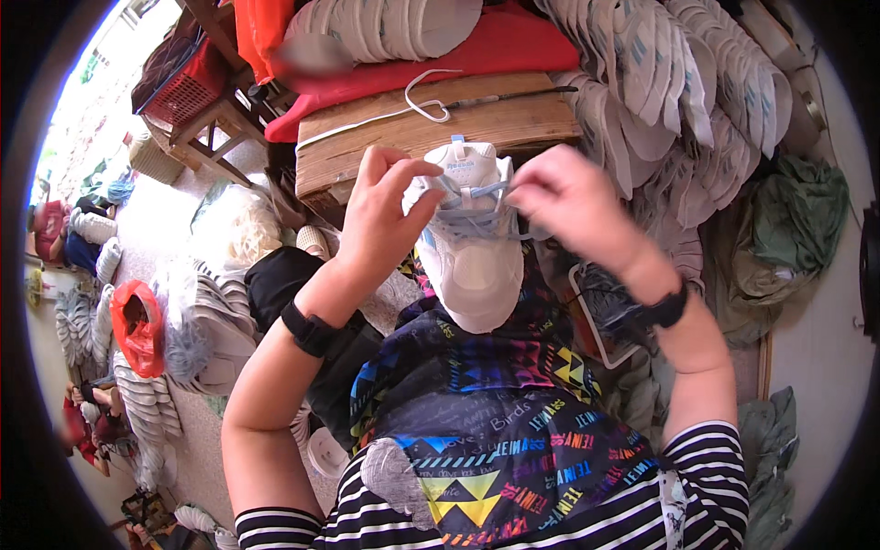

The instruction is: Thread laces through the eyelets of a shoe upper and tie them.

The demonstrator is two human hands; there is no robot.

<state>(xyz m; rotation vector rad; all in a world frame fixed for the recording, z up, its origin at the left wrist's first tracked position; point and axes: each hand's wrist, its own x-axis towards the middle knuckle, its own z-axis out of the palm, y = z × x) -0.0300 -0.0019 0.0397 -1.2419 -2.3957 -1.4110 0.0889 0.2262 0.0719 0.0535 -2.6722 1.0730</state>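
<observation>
A white shoe stands toe toward me above my lap, against the edge of a wooden block. Blue-grey shoelace crosses its front in several rows below the white tongue. My left hand is at the shoe's left upper side, thumb and forefinger curled together on the lace by the eyelets. On the other side my right hand, slightly blurred, pinches the lace where it leaves the upper. What lies exactly between the fingertips is partly hidden.
The wooden block carries a white cord with a dark thin end. Behind it lies red cloth under stacked shoe uppers. More uppers pile up right. At left are a red bag and a wooden stool.
</observation>
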